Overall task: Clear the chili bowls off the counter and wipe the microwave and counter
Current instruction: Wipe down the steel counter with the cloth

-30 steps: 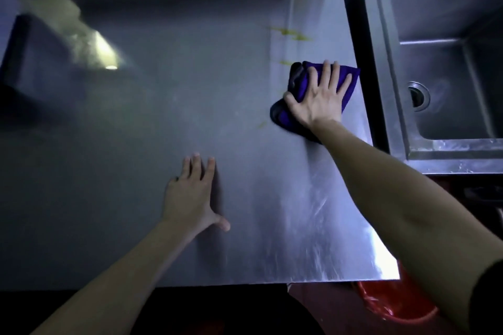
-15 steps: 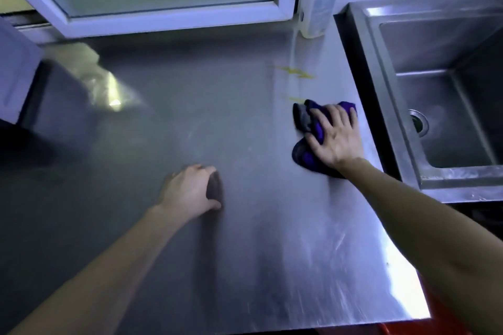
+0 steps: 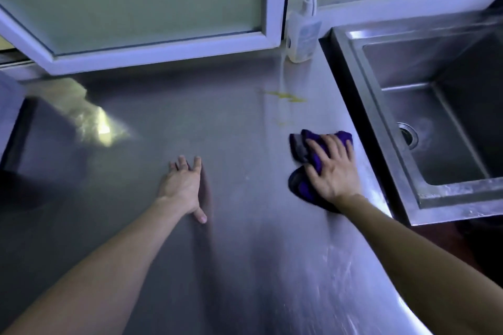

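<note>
A steel counter (image 3: 231, 130) fills the head view. My right hand (image 3: 330, 168) presses flat on a bunched purple cloth (image 3: 302, 144) near the counter's right edge, fingers spread over it. My left hand (image 3: 182, 185) rests palm down on the bare counter at the middle, fingers straight. Yellow spill streaks (image 3: 285, 96) lie on the counter beyond the cloth, with a smaller spot (image 3: 281, 124) closer to it. A dark appliance (image 3: 11, 117), possibly the microwave, shows only partly at the left edge. No bowls are in view.
A steel sink (image 3: 424, 122) with a drain sits right of the counter. A pump bottle (image 3: 303, 32) stands at the back beside the sink. A white-framed window (image 3: 152, 8) runs along the back. The counter's front right corner drops off near my right forearm.
My right hand with the cloth has pulled back toward me, away from the yellow streaks. My left hand curled briefly and lies flat again. The view has tilted up.
</note>
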The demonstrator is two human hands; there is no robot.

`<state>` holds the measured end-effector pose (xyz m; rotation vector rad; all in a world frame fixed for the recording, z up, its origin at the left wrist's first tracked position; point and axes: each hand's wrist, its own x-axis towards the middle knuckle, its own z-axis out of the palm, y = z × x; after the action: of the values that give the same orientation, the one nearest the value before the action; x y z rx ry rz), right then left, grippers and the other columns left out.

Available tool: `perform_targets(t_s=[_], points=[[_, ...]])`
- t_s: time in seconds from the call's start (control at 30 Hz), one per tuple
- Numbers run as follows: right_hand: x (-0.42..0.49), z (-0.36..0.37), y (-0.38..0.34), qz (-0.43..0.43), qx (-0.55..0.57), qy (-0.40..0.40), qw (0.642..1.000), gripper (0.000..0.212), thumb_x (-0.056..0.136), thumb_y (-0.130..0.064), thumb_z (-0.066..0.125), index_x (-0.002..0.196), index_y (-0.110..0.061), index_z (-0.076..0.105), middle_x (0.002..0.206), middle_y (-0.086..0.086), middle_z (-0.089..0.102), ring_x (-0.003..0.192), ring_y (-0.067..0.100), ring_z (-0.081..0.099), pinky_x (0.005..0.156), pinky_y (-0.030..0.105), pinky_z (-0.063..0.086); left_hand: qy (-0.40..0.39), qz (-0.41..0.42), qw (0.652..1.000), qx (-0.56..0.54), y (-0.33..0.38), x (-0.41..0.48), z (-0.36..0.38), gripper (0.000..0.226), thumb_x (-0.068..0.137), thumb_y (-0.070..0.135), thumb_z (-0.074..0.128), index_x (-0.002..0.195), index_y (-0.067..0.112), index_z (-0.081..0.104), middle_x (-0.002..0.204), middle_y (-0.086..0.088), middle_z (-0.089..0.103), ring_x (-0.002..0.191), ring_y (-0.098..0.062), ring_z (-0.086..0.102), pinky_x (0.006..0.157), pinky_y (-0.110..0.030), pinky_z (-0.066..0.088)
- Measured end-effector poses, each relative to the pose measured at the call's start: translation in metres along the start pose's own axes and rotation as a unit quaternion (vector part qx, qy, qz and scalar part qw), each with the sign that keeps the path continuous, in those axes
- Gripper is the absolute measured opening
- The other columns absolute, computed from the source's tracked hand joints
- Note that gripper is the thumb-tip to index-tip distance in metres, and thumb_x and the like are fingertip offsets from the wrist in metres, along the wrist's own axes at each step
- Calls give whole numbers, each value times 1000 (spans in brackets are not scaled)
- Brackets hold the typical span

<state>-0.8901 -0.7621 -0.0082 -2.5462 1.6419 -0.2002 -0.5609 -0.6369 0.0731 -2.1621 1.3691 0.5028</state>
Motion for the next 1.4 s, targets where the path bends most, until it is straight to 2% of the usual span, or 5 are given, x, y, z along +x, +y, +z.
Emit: perform_targets(t_s=[0.13,0.37,0.73,1.1,1.4], points=[[24,1,-31,132,-36,13,990,72,97,-61,44,157,-21,45,159,18,41,152,42,30,126,68,13,6,4,1000,13,-3,5,1,187,26,74,100,171,18,-4,174,-24,15,157,-44,30,120,-49,44],[17,28,-206,-147,33,-73,986,78,95,-61,44,165,-27,38,172,16,32,162,37,19,129,65,5,10,4,1000,12,-5,4,2,189,21,77,99,171,19,0,175,-21,16,159,-42,29,124,-48,41],[31,4,-31,149,-15,16,989,71,95,-59,44,158,-26,46,165,15,39,157,38,26,128,67,12,20,6,1000,-16,-10,1,5,183,25,76,99,171,29,-1,178,-12,11,162,-36,23,120,-48,44],[35,22,-73,-94,31,14,995,68,94,-55,52,158,-32,50,168,6,42,160,28,29,131,56,15,56,13,998,-35,-3,9,-53,125,37,81,96,143,29,57,137,-5,67,129,-30,65,101,-42,58],[120,15,-63,96,-45,48,993,73,97,-63,42,159,-25,44,162,18,41,154,41,30,126,69,13,23,-53,992,-110,21,58,-45,180,23,85,94,169,21,8,176,-20,11,161,-43,18,113,-67,45]])
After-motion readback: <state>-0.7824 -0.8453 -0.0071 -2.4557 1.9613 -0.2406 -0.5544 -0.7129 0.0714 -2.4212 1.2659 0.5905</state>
